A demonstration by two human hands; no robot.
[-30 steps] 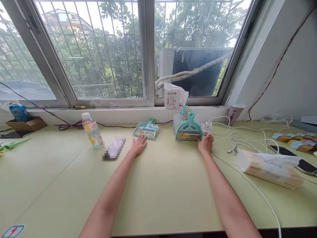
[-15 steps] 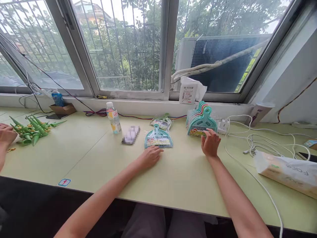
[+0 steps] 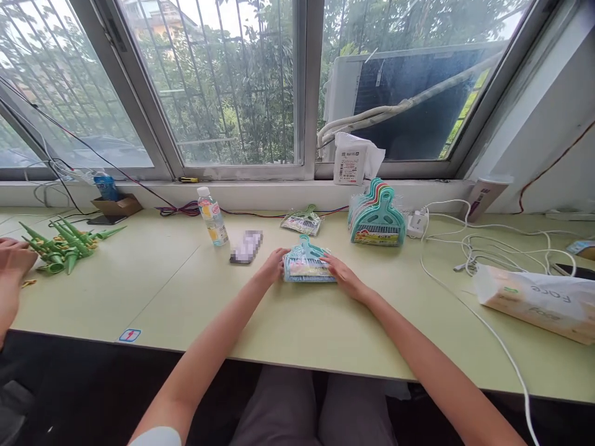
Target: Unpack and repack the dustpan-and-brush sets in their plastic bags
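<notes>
On the table in front of me lies a plastic-wrapped mini dustpan and brush set point(image 3: 307, 265), pale blue-green with a printed label. My left hand point(image 3: 273, 266) grips its left side, fingers partly hidden by the wrapper. At the right edge, my right hand point(image 3: 344, 276) has its fingers on the upper side of the pack. Behind it lies a green wrapped dustpan set point(image 3: 303, 220). Further right, a row of several similar dustpan sets point(image 3: 379, 217) stands upright near the sill, untouched by either hand.
A drink bottle point(image 3: 212, 218) and a blurred-out flat object point(image 3: 246, 246) stand left of the pack. White cables point(image 3: 488, 251) and a tissue pack point(image 3: 534, 303) are at the right. Another person's hand point(image 3: 16, 257) is beside green cone-shaped pieces point(image 3: 67, 248) at far left.
My right hand has left the upright row and come to the right side of the near pack. My left hand has shifted to its left side; the pack sits slightly further right.
</notes>
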